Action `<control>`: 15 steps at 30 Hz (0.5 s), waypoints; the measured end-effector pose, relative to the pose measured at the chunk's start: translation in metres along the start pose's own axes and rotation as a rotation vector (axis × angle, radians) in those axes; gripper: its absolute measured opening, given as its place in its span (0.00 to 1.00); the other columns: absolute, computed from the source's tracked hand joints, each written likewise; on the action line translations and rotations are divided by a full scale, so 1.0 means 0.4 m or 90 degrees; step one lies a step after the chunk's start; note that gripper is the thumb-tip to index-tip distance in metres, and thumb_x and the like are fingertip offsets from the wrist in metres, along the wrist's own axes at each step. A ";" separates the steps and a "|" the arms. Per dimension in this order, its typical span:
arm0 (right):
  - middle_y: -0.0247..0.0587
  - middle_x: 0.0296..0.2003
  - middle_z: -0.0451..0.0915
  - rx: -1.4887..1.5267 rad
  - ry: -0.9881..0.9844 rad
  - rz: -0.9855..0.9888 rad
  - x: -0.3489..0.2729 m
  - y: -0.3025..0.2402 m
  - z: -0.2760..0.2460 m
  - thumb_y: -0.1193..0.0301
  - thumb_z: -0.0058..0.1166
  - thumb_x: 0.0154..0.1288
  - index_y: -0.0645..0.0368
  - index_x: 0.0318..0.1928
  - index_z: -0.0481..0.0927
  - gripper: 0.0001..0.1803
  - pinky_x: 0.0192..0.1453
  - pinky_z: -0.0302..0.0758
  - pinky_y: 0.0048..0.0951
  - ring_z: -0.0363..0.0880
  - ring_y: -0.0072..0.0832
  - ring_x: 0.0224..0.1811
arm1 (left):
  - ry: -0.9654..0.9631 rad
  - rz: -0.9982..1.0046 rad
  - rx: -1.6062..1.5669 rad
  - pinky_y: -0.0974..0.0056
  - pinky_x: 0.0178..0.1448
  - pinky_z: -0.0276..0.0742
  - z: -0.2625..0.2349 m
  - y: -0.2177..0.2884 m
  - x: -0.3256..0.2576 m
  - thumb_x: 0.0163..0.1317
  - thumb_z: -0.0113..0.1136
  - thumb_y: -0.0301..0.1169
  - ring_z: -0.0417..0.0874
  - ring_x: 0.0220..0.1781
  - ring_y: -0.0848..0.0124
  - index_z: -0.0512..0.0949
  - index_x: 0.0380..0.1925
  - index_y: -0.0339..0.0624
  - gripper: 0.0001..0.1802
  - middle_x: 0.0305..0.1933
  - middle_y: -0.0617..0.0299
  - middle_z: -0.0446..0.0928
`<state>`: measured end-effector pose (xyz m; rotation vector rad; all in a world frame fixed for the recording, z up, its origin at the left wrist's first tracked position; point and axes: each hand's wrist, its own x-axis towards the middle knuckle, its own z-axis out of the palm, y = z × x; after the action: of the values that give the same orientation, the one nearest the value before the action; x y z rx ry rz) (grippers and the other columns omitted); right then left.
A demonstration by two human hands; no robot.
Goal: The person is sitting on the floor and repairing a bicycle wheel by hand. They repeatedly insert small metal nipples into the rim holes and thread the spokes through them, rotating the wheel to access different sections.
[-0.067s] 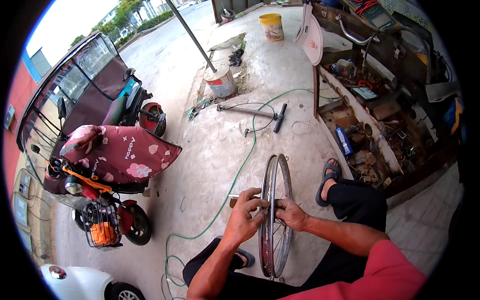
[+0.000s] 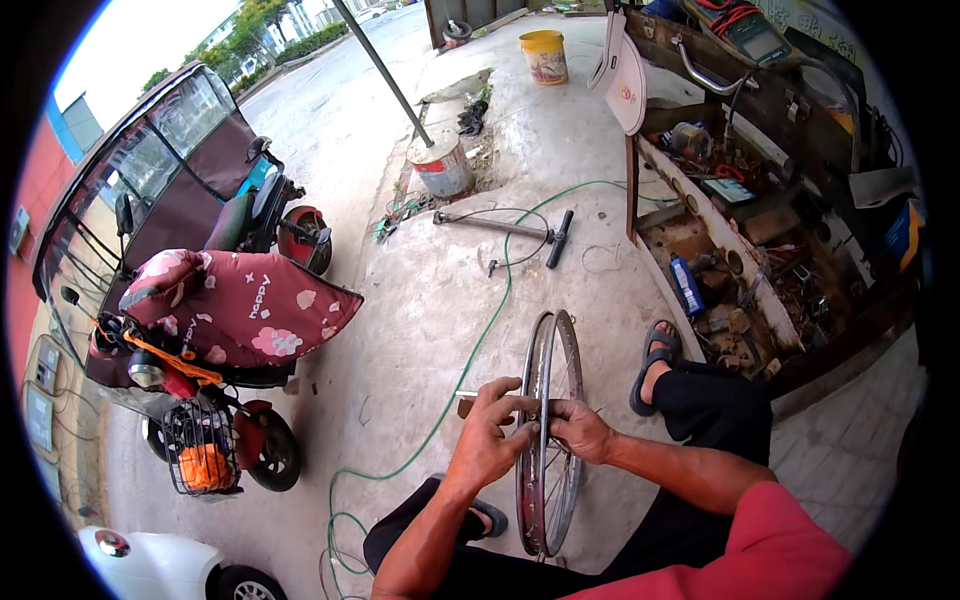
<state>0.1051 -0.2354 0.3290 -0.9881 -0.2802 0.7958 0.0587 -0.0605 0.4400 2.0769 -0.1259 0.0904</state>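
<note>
A bare bicycle wheel stands upright on the ground between my legs, its metal rim and spokes showing and no tyre on it. My left hand is closed at the left side of the rim, fingers and thumb pressed to it. From the other side my right hand pinches the rim at the same height, its fingertips close to the left ones. A small brown and silvery piece juts out left of my left hand; its kind and the rest of it are hidden. Anything small between the fingertips is too hidden to make out.
An open wooden toolbox full of parts and tools stands at the right. Ahead lie a floor pump and a green hose. A covered three-wheeler stands at the left, and a yellow bucket farther off.
</note>
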 end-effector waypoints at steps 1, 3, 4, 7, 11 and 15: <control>0.31 0.37 0.80 -0.006 0.001 0.000 0.000 -0.006 0.002 0.68 0.50 0.73 0.62 0.51 0.77 0.12 0.42 0.77 0.23 0.78 0.18 0.37 | 0.010 0.009 0.018 0.61 0.57 0.77 0.000 0.001 0.001 0.52 0.66 0.20 0.75 0.60 0.59 0.83 0.40 0.40 0.13 0.61 0.50 0.69; 0.31 0.37 0.80 -0.013 0.004 0.002 -0.003 -0.009 -0.001 0.68 0.50 0.73 0.62 0.51 0.77 0.12 0.42 0.77 0.23 0.78 0.18 0.37 | 0.017 0.030 0.039 0.61 0.57 0.76 0.003 -0.002 0.002 0.52 0.66 0.21 0.75 0.60 0.58 0.83 0.40 0.40 0.13 0.61 0.49 0.69; 0.31 0.37 0.80 -0.014 0.005 0.003 -0.002 -0.002 -0.005 0.69 0.50 0.73 0.62 0.51 0.77 0.12 0.42 0.77 0.23 0.78 0.18 0.37 | 0.014 0.043 0.044 0.61 0.57 0.76 0.003 -0.012 0.004 0.52 0.66 0.22 0.75 0.60 0.58 0.83 0.39 0.40 0.13 0.61 0.49 0.70; 0.31 0.38 0.80 -0.016 -0.006 0.000 0.003 0.007 -0.007 0.69 0.49 0.74 0.62 0.51 0.77 0.12 0.42 0.77 0.23 0.78 0.18 0.38 | 0.008 0.080 0.050 0.60 0.59 0.74 -0.003 -0.017 0.002 0.52 0.67 0.23 0.74 0.61 0.57 0.83 0.39 0.40 0.12 0.60 0.49 0.70; 0.31 0.39 0.79 -0.020 -0.011 -0.013 -0.001 -0.007 -0.002 0.70 0.48 0.74 0.62 0.52 0.76 0.12 0.43 0.77 0.23 0.78 0.17 0.38 | -0.003 0.025 -0.050 0.59 0.62 0.71 0.002 0.001 0.001 0.52 0.68 0.24 0.73 0.61 0.56 0.83 0.38 0.40 0.11 0.58 0.49 0.71; 0.31 0.38 0.79 -0.036 -0.019 -0.013 -0.001 -0.012 0.001 0.70 0.47 0.74 0.62 0.51 0.76 0.12 0.43 0.77 0.23 0.77 0.18 0.38 | 0.045 0.084 0.070 0.57 0.62 0.72 0.000 -0.002 0.005 0.52 0.68 0.24 0.74 0.61 0.53 0.82 0.37 0.38 0.11 0.57 0.47 0.72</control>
<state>0.1069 -0.2368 0.3331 -1.0251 -0.3406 0.7878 0.0606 -0.0604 0.4396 2.1714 -0.2194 0.2555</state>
